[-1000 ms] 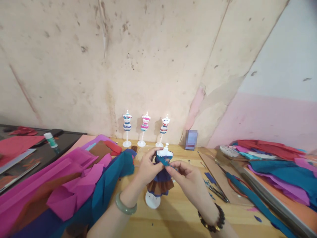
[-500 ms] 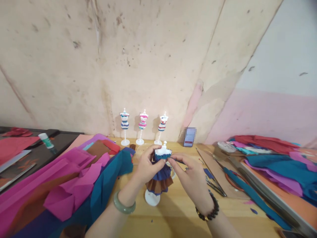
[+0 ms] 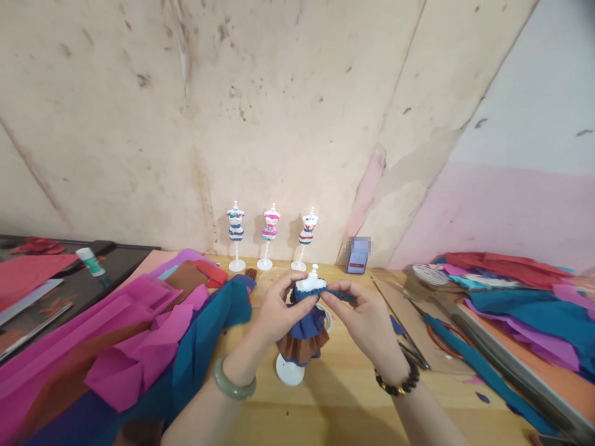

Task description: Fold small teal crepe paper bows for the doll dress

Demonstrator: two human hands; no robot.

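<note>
A small white mannequin (image 3: 310, 284) stands upright on a round white base (image 3: 290, 370), dressed in a tiered blue and brown skirt (image 3: 302, 337). My left hand (image 3: 281, 310) is closed around its left side, thumb across the front of the chest. A narrow teal strip (image 3: 341, 295) runs along the top of the bodice and out to the right. My right hand (image 3: 365, 316) pinches that strip between thumb and forefinger, close to the mannequin's chest. The mannequin's waist is partly hidden by my left thumb.
Behind stand three small mannequins (image 3: 269, 224) against the wall. A phone (image 3: 357, 255) leans there too. Crumpled coloured paper (image 3: 134, 353) fills the left side, near a glue stick (image 3: 90, 262). Tweezers (image 3: 411, 353), scissors (image 3: 449, 337) and more paper (image 3: 525, 322) lie to the right.
The right hand's fingers have drawn the teal strip slightly outward to the right of the chest. My left hand keeps its hold on the mannequin. The whole view has shifted a little.
</note>
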